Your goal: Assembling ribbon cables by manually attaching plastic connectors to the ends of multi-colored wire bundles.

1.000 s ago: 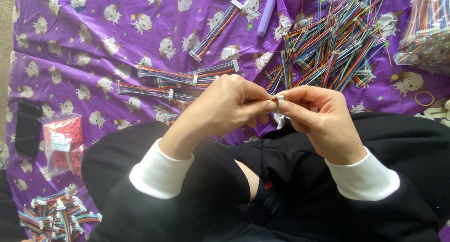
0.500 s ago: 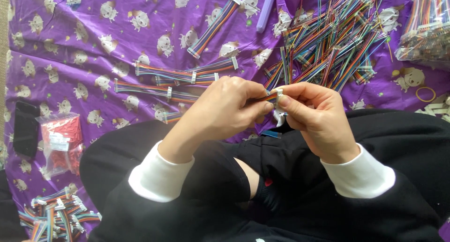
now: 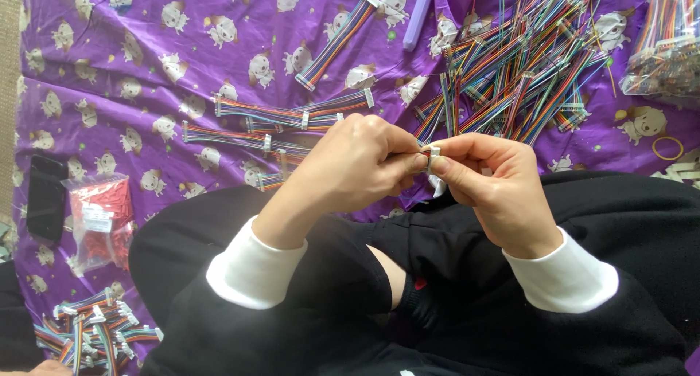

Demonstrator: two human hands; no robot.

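My left hand [image 3: 357, 161] and right hand [image 3: 485, 175] pinch a small white connector [image 3: 434, 154] (light, fiddly), loose wire pile [image 3: 525, 63] at one o'clock.

Small white connector [image 3: 434, 152] pinched between fingertips of left hand [image 3: 357, 165] and right hand [image 3: 485, 179], held above the lap. Mostly hidden by the fingers; only a white end shows, with a white bit [image 3: 438, 189] hanging below.
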